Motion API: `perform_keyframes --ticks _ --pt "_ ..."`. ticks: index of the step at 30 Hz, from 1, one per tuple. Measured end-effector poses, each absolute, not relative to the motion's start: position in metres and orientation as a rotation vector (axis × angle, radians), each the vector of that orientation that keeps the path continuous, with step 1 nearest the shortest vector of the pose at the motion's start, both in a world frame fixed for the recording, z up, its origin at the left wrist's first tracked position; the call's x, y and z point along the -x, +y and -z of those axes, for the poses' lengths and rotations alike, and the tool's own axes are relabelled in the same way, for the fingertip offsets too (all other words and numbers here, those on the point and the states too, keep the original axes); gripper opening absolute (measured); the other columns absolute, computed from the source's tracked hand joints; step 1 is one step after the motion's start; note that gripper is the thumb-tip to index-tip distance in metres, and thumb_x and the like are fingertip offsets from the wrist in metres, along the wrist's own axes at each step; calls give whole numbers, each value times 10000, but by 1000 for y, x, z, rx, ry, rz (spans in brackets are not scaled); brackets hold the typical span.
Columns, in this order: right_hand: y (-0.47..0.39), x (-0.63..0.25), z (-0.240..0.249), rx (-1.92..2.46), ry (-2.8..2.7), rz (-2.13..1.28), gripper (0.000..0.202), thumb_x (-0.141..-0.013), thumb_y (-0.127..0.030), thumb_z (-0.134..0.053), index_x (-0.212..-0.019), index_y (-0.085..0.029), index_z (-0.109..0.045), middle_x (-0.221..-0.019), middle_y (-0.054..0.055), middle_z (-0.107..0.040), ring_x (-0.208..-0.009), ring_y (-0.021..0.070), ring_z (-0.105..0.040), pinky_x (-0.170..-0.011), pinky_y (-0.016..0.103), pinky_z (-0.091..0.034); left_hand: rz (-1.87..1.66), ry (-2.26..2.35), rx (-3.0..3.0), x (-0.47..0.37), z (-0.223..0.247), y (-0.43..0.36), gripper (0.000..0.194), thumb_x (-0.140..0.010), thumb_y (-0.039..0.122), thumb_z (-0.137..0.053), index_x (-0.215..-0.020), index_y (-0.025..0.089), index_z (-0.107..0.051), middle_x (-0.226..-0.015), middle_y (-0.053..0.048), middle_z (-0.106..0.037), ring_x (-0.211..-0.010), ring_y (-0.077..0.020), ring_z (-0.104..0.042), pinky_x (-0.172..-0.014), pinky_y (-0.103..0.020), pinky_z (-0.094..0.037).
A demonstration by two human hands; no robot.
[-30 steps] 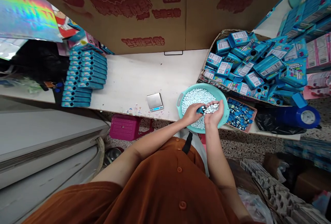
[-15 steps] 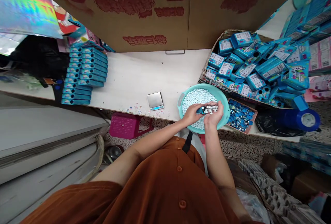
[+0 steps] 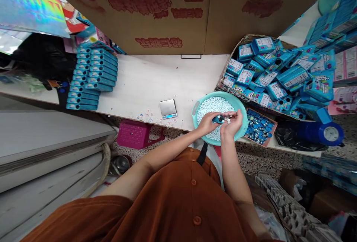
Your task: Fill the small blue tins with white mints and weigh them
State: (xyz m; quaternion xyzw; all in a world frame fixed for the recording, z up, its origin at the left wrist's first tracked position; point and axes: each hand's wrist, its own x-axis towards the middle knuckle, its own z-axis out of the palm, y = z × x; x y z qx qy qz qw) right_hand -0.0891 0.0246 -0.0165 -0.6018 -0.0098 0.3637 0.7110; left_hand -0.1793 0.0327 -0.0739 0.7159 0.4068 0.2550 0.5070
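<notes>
Over a turquoise basin [image 3: 243, 112] filled with small white candies [image 3: 213, 105], both of my hands are close together. My left hand [image 3: 205, 124] grips a small blue candy box [image 3: 216, 119], its round dark opening turned toward the other palm. A few white candies [image 3: 229, 121] lie in my right hand [image 3: 233, 126], which is cupped palm up right beside the box. The fingers of the left hand partly cover the box.
A small digital scale [image 3: 168, 108] lies left of the basin. Blue boxes [image 3: 93, 71] are stacked farther left. At right stand an open carton [image 3: 221, 80] heaped with blue boxes and a tray of blue caps [image 3: 259, 126]. A large cardboard box [image 3: 167, 18] borders the back.
Far fewer candies lie in my right palm than before. The blue box has stayed in my left hand by the palm. The view has shifted slightly.
</notes>
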Motion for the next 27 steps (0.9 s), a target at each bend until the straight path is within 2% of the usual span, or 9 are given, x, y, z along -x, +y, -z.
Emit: perform_keyframes --ticks 4,11,16,22,27 --pt "26 93 15 1367 -94 -795 361 -830 -425 -458 -544 -206 -480 -572 -21 -508 -584 117 -547 -636 281 -472 -570 1000 -1721 179 72 33 440 -692 106 -647 -1119 201 -597 -1127 -59 -645 -1068 -214 -579 -945 -368 -440" --pt "28 95 8 1357 -112 -794 443 -851 -487 -410 -508 -213 -471 -508 -14 -525 -546 133 -569 -664 317 -488 -602 979 -1694 176 71 31 457 -693 80 -617 -1140 172 -583 -1161 -75 -633 -1089 -204 -576 -954 -350 -443" --pt "27 94 4 1357 -163 -772 467 -855 -513 -398 -506 -215 -480 -510 -7 -552 -584 152 -611 -779 370 -498 -599 993 -1695 175 71 32 449 -703 119 -644 -1143 185 -583 -1171 -78 -627 -1105 -217 -568 -956 -365 -444" --pt "28 92 6 1354 -159 -771 476 -852 -544 -400 -534 -207 -507 -538 -9 -526 -551 126 -561 -628 295 -484 -625 995 -1682 173 73 33 425 -702 134 -662 -1116 192 -589 -1136 -72 -640 -1074 -215 -582 -940 -366 -452" --pt "26 78 14 1328 -149 -742 472 -864 -520 -394 -544 -198 -522 -543 -15 -495 -469 96 -467 -479 251 -394 -648 917 -1737 174 83 35 418 -723 137 -645 -1132 186 -570 -1152 -73 -630 -1097 -200 -567 -959 -355 -434"
